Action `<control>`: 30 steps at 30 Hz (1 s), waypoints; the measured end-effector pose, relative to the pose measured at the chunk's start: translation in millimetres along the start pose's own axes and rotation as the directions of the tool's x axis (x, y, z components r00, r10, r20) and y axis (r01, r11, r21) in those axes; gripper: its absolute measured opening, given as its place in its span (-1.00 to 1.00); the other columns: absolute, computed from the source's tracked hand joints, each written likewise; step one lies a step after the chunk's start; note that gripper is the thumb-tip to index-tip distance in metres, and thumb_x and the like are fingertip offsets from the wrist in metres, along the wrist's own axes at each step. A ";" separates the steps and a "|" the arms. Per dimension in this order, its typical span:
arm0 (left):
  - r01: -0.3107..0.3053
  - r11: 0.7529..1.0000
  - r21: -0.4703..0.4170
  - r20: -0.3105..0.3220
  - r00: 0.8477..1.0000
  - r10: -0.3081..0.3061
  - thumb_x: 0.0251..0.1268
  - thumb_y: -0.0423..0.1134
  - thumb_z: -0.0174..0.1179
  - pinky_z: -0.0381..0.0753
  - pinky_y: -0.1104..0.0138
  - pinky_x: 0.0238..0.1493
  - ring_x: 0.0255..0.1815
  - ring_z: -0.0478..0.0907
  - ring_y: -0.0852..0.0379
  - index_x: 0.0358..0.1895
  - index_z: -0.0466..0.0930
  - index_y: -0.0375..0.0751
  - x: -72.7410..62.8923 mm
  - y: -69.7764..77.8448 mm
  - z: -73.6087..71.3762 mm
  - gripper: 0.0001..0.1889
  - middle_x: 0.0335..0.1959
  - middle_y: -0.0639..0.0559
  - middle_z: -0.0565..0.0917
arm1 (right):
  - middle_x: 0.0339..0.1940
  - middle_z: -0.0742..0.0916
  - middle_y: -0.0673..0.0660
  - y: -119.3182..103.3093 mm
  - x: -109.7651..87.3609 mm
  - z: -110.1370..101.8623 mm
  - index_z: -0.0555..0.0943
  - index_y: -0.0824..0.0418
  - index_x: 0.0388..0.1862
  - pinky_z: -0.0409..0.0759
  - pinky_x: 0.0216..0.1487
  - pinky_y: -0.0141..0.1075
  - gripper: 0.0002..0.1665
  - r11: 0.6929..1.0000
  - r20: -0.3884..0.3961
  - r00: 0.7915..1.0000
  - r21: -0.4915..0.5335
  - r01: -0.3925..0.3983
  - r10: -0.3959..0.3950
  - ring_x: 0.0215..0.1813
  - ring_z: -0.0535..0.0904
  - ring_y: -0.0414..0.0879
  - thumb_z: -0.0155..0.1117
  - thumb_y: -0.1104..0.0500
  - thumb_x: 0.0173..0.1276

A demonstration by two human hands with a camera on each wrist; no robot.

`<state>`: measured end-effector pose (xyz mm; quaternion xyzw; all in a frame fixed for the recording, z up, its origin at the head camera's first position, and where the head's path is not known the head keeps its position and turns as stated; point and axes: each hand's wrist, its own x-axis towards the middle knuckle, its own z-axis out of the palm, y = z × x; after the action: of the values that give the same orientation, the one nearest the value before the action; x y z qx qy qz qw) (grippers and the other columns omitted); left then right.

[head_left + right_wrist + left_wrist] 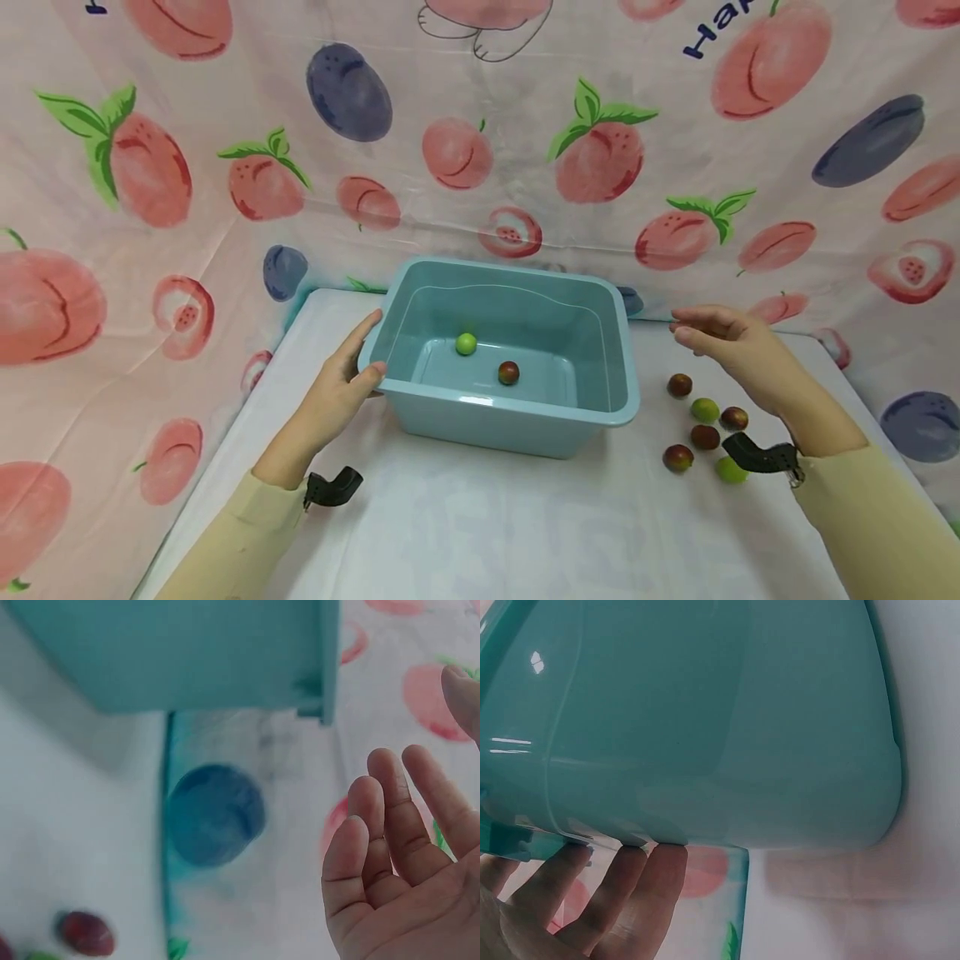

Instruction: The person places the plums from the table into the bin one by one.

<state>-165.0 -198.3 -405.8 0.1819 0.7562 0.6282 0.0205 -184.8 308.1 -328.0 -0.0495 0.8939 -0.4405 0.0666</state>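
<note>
A pale blue plastic basin stands on the white table. Inside it lie a small round green fruit and a dark red, plum-like fruit. My left hand holds the basin's left end, thumb at the rim's near corner; in the left wrist view its fingertips meet the outer wall. Off the basin's right side, my right hand hovers with fingers extended and nothing in them. Below it on the table sit several dark red fruits and two green fruits.
A cloth printed with peaches and dark blue fruit hangs behind the table and along its sides. The white tabletop stretches in front of the basin. Each wrist carries a black strap-like mount.
</note>
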 end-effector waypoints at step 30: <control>0.026 1.000 -0.007 -0.011 1.000 -0.026 0.46 -0.24 -0.02 0.60 0.15 -0.02 0.36 0.23 -0.22 0.54 -0.05 0.30 -1.2 3.5 1.2 -0.31 0.52 0.07 0.00 | 0.16 0.52 -0.18 149.3 -77.8 0.7 0.28 0.28 0.43 0.48 0.00 -0.27 -0.22 0.959 0.044 0.960 0.058 -0.278 0.276 -0.02 0.34 -0.59 0.15 -0.15 0.42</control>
<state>-162.7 -197.0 -403.0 0.1683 0.7565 0.6315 0.0249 -112.4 409.7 -441.2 0.0704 0.8764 -0.4540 0.1448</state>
